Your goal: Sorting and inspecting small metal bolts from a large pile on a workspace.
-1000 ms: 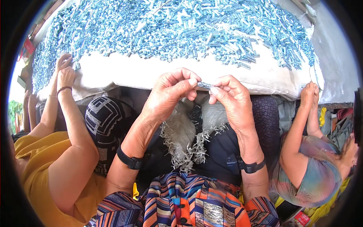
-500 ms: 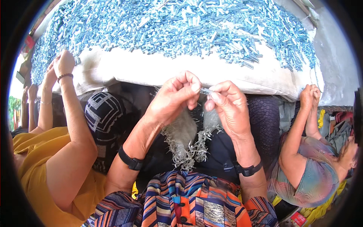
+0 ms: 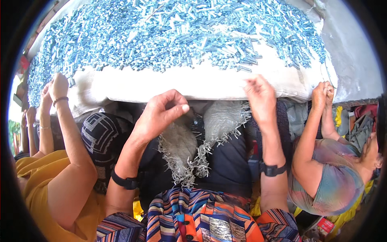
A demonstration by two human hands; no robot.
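Note:
Over my lap, my left hand (image 3: 161,115) is closed in a loose pinch, the thumb and bent index finger coming close together. Whatever lies between these tips, if anything, is too small to make out. My right hand (image 3: 261,99) is lifted to the front edge of the cloth, its fingers bent and smeared by motion. Beyond both hands spreads a wide heap of small shiny blue and silver pieces (image 3: 161,40) on a pale cloth (image 3: 133,86). Grey woven sacking (image 3: 179,149) with a frayed edge covers my lap below the hands.
To the left sits a person in a mustard top (image 3: 52,177), hands at the heap's edge. At the right another person in a multicoloured top (image 3: 326,181) holds both hands together by the cloth's corner. A dark patterned fabric (image 3: 100,131) lies beside my left arm.
My hands, which were together on a small shiny piece, have moved apart. The left went left and slightly down; the right rose toward the cloth. The view has shifted slightly.

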